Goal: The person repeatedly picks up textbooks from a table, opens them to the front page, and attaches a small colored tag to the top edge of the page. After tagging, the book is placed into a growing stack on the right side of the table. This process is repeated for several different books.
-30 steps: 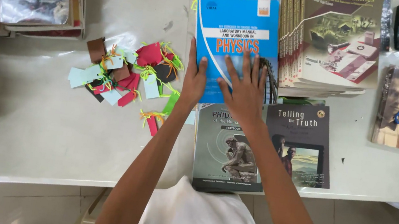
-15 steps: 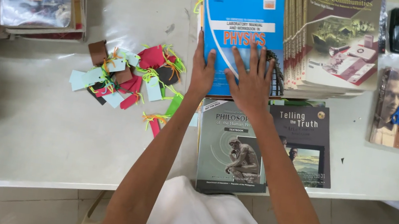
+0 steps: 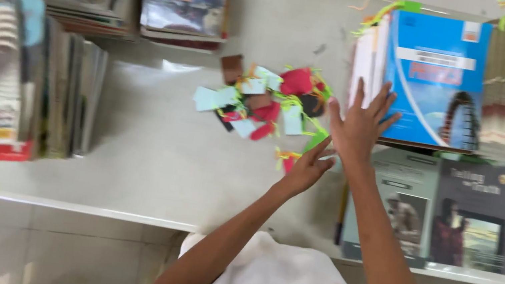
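Right hand (image 3: pixel 360 127) is lying flat with fingers spread wide, palm down at the near left corner of the blue textbook (image 3: pixel 436 80), gripping nothing. That book is topping a stack on the white table (image 3: pixel 147 166), far side right, with green and orange tag strings hanging from the stack's upper left edge.

Left hand (image 3: pixel 309 168) is hovering just left of the right wrist, fingers loosely curled and narrow, empty, tips nearing the closest pieces of the paper tag pile (image 3: pixel 266 100): pale blue, red and brown slips on green and yellow strings.

Judged step: book steadied, a tag being fetched. Next move is calling for a fine pinch on one slip only, since the strings are lying tangled.

Grey paperback (image 3: pixel 394 205) and dark paperback (image 3: pixel 474 214) are lying flat below the stack.
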